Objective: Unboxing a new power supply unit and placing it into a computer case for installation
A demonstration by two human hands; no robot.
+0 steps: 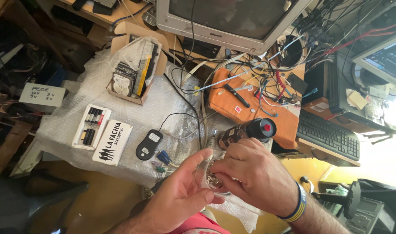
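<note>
My left hand (178,190) cups a small clear plastic container (208,175) from the left side, with the thumb on its near rim. My right hand (250,173), with a blue and yellow wristband, reaches into the container from the right with fingers closed around small shiny metal pieces (211,177). Exactly what those pieces are is too small to tell. Just beyond my right hand lies a dark cylindrical device with a red button (250,131) on its end.
A bubble-wrap-covered table (159,108) holds an upside-down black mouse (149,144), an open white bit case (91,126), a cardboard box of hard drives (133,78) and an orange cloth (250,108) under tangled cables. A keyboard (328,134) sits right, an old monitor (232,21) behind.
</note>
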